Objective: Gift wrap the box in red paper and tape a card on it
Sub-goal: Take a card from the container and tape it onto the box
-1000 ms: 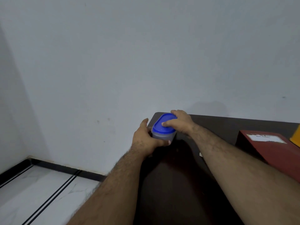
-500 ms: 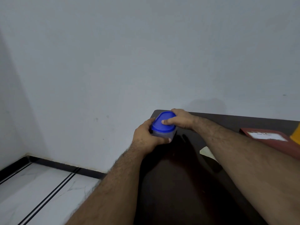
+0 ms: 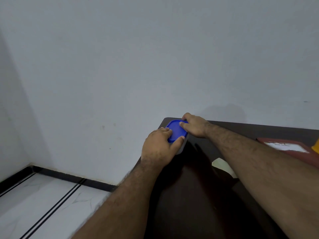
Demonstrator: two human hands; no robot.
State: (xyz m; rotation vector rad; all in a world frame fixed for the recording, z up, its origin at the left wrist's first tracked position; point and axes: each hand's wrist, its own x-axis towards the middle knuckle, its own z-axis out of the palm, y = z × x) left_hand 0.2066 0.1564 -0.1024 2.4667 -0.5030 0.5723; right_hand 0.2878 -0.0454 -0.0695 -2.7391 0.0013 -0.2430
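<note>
A small clear container with a blue lid [image 3: 176, 131] stands at the far left corner of the dark table [image 3: 189, 195]. My left hand [image 3: 159, 147] lies over its near side, fingers and thumb curled onto the lid's rim. My right hand [image 3: 195, 125] grips the lid's far right edge, thumb on top. The red wrapped box [image 3: 309, 155] with a white card [image 3: 286, 146] on its top lies at the right edge of the view, partly behind my right forearm.
A pale scrap of paper [image 3: 222, 165] lies on the table between my forearms. A yellow object [image 3: 315, 146] shows at the right border. The wall stands directly behind the table; white tiled floor [image 3: 43, 204] lies to the left, below the table's edge.
My left hand has shifted from the container's side up onto the blue lid. The right hand stays on the lid's far edge. The view has tilted, showing less of the red box.
</note>
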